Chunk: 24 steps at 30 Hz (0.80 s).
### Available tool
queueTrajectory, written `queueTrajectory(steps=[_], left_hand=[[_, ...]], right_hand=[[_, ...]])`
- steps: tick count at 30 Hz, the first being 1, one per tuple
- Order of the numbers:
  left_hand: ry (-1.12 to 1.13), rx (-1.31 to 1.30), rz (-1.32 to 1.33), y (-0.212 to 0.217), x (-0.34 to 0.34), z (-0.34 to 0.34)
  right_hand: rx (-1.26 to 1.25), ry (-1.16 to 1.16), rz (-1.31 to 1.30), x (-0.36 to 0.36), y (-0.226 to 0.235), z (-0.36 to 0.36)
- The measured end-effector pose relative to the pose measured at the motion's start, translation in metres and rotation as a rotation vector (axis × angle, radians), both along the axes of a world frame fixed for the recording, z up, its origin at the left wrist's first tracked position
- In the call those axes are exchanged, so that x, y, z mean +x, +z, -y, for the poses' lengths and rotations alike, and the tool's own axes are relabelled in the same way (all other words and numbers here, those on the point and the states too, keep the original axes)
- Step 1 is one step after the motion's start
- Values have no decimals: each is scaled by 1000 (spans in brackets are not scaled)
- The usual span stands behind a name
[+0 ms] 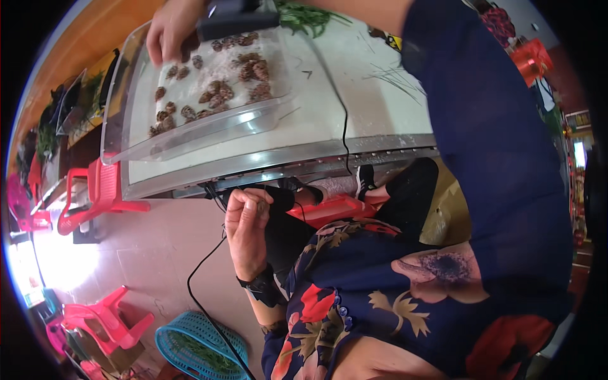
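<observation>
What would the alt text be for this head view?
A left hand holds a small brown piece below a table, while the right hand reaches into a clear tray of pine cones. Pink chairs stand nearby.

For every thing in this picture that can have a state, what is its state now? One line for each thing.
Clear plastic tray: lies flat on the table, holds pine cones.
Pine cones: loose, spread in the tray.
Left hand: fingers curled, below the table edge; what it grips is unclear.
Right hand: over the tray, fingers bent down among the cones, beside a dark tool.
Black cable: slack, hangs over the table edge.
</observation>
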<state>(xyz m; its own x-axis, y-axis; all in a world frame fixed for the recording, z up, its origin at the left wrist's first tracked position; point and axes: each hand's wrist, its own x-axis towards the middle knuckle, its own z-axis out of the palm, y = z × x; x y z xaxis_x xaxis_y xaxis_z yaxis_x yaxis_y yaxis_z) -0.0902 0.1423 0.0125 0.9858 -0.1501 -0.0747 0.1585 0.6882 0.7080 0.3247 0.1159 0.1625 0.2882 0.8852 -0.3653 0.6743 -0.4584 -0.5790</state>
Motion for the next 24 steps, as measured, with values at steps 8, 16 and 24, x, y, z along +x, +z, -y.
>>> queueTrajectory(steps=[8, 16, 24], left_hand=[[-78, -12, 70, 17, 10, 45], [-280, -192, 43, 41, 25, 91], [-309, -215, -13, 52, 28, 123]], right_hand=[[75, -782, -279, -190, 37, 250], [68, -739, 76, -212, -65, 281], [507, -835, 295, -314, -67, 313]])
